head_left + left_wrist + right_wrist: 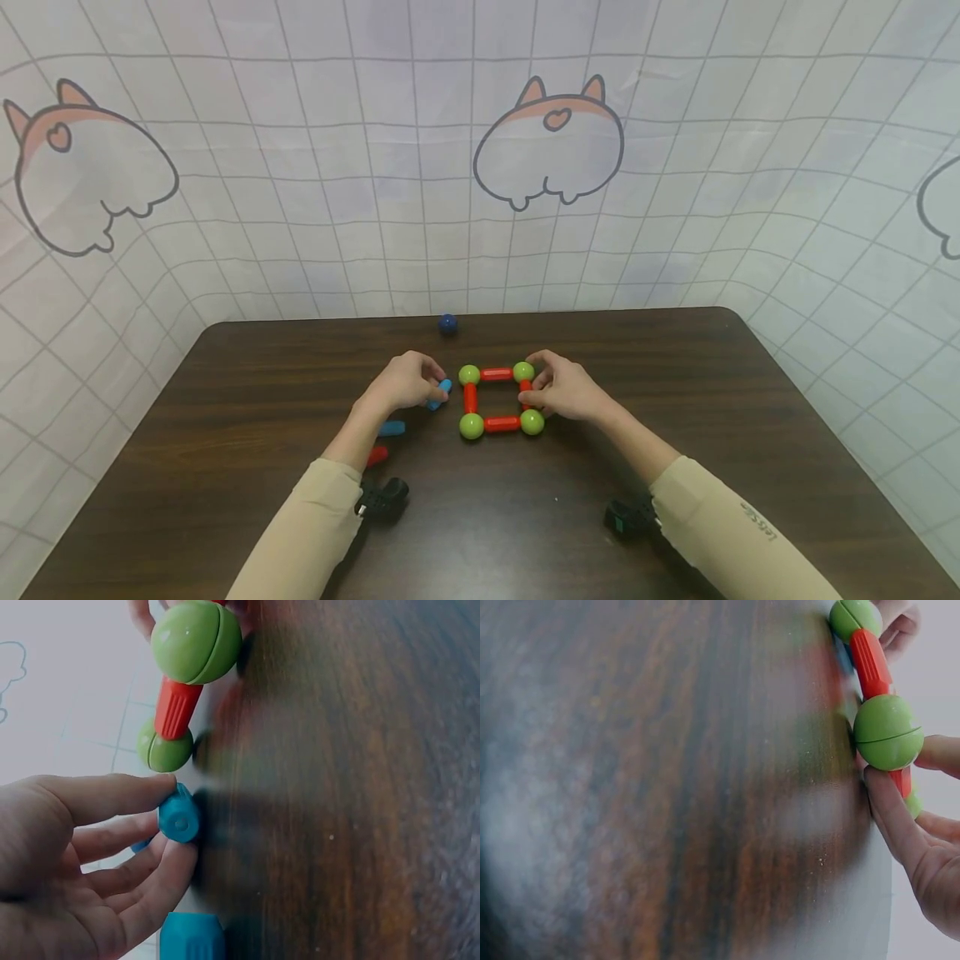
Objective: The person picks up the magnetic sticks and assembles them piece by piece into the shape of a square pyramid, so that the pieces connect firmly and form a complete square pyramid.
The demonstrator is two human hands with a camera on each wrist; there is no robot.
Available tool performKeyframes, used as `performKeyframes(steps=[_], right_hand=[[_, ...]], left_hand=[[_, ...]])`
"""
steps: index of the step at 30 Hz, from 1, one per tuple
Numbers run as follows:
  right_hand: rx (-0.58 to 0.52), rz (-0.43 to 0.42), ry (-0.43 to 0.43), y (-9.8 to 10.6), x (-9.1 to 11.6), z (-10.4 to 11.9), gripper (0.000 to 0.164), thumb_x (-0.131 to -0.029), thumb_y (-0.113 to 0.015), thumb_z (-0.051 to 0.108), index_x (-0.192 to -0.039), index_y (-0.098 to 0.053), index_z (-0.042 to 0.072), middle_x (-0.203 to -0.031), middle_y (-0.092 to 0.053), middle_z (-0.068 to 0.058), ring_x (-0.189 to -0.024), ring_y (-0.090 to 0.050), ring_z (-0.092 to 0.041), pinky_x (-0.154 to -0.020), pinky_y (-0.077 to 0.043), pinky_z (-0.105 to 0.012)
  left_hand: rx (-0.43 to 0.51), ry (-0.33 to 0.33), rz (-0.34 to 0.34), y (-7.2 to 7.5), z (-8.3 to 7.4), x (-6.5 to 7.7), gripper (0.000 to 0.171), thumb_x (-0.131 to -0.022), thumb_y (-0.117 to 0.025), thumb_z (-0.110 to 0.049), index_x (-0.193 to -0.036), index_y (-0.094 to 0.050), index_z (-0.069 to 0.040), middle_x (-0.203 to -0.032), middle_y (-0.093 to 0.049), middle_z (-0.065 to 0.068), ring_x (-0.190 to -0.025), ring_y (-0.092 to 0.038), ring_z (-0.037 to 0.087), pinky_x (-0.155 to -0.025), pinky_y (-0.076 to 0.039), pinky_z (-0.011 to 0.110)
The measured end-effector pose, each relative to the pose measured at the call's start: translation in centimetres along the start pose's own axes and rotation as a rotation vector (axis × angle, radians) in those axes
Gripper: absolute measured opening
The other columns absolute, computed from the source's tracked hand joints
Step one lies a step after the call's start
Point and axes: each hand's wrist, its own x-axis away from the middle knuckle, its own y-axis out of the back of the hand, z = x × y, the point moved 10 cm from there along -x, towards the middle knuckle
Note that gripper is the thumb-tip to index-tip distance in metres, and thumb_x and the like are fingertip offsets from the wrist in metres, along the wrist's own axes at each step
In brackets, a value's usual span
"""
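Note:
Four-sided and flat on the table, a frame of red rods (502,424) has a green ball (471,426) at each corner. My left hand (405,383) pinches a short blue rod (180,817) between thumb and fingertips, just left of the frame. On the opposite side, my right hand (568,392) holds the frame's right-hand red rod (526,387), its fingers partly covering it. The right wrist view shows the thumb right beside the near right green ball (889,733), with other fingers on the far side.
Another blue rod (392,428) and a loose red rod (377,455) lie by my left wrist, partly hidden by it. A dark blue ball (447,324) sits near the back edge of the dark wooden table (247,392). A patterned white curtain (315,192) surrounds the table's back and sides.

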Motion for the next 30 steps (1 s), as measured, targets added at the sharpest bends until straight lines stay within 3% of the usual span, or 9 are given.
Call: performKeyframes(steps=[9,15,23,30], right_hand=[[-0.005,0.003,0.000,-0.1,-0.1,0.2,0.062,-0.091,-0.078,0.012,-0.143,-0.047,-0.001,-0.095,-0.066,-0.012,-0.070,-0.068,-0.021,-0.066,-0.061,-0.036],[-0.007,0.006,-0.005,-0.2,-0.1,0.4,0.062,-0.091,-0.079,0.012,-0.143,-0.047,-0.001,-0.094,-0.066,-0.012,-0.070,-0.068,-0.021,-0.066,-0.061,-0.036],[-0.015,0.001,-0.008,-0.2,-0.1,0.4,0.063,-0.091,-0.079,0.012,-0.143,-0.047,-0.001,-0.093,-0.066,-0.012,-0.071,-0.068,-0.022,-0.066,-0.061,-0.036],[-0.022,0.000,-0.007,-0.6,-0.2,0.4,0.062,-0.091,-0.079,0.012,-0.143,-0.047,0.000,-0.093,-0.066,-0.012,-0.072,-0.068,-0.022,-0.066,-0.061,-0.037]], left_hand=[[-0.047,-0.001,0.001,0.1,-0.1,0.0,0.025,-0.093,-0.072,-0.011,-0.117,-0.071,-0.002,-0.103,-0.067,0.007,-0.085,-0.064,0.022,-0.077,-0.056,0.038],[-0.032,-0.010,0.005,0.2,0.0,-0.1,0.027,-0.095,-0.068,-0.012,-0.119,-0.071,-0.002,-0.103,-0.068,0.006,-0.081,-0.063,0.021,-0.077,-0.056,0.038],[0.053,-0.050,0.014,0.4,-0.2,0.0,0.024,-0.097,-0.066,-0.014,-0.118,-0.070,-0.003,-0.101,-0.067,0.008,-0.079,-0.063,0.022,-0.078,-0.055,0.038],[0.118,-0.110,-0.047,1.1,-0.3,0.2,0.030,-0.096,-0.069,-0.011,-0.126,-0.067,-0.006,-0.106,-0.068,0.008,-0.084,-0.067,0.025,-0.081,-0.054,0.041]])
